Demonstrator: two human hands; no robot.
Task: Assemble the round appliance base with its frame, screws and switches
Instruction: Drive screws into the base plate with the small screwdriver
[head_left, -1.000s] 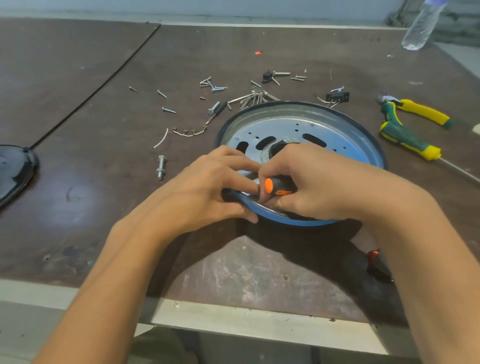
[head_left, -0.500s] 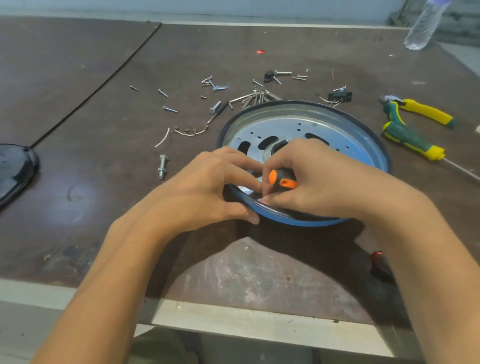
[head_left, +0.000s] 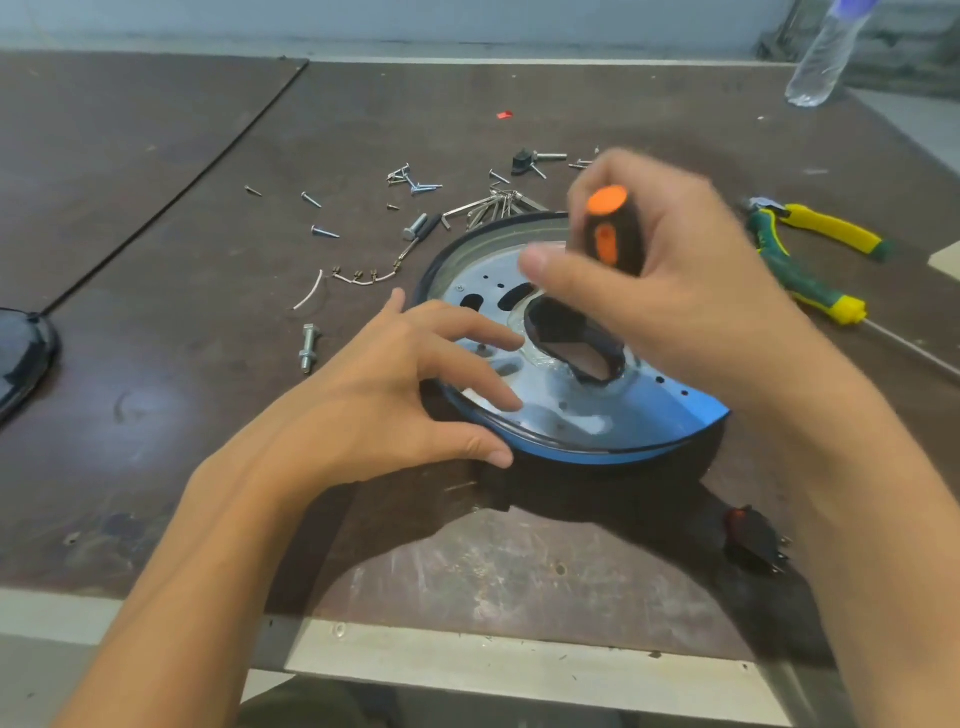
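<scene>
The round appliance base (head_left: 597, 452), a blue-rimmed dish with a perforated metal plate inside, lies at the table's middle. My right hand (head_left: 685, 291) is lifted above the base's far side and grips an orange-and-black screwdriver (head_left: 608, 234) by its handle, butt end up; its shaft is hidden. My left hand (head_left: 405, 395) rests at the base's near-left rim, thumb on the blue edge, fingers spread over the plate and holding nothing. Loose screws (head_left: 415, 182) lie scattered beyond the base. A black switch with a red button (head_left: 753, 535) lies near the front right.
Green-and-yellow pliers (head_left: 810, 260) lie to the right, with a thin metal rod beside them. A bolt (head_left: 308, 347) and a bent wire with terminals (head_left: 363, 278) sit left of the base. A dark round cover (head_left: 21, 358) pokes in at the left edge; a plastic bottle (head_left: 821, 57) stands far right.
My right hand has lifted the screwdriver from the near rim up over the base's far side. My left hand has opened its fingers and stayed at the near-left rim.
</scene>
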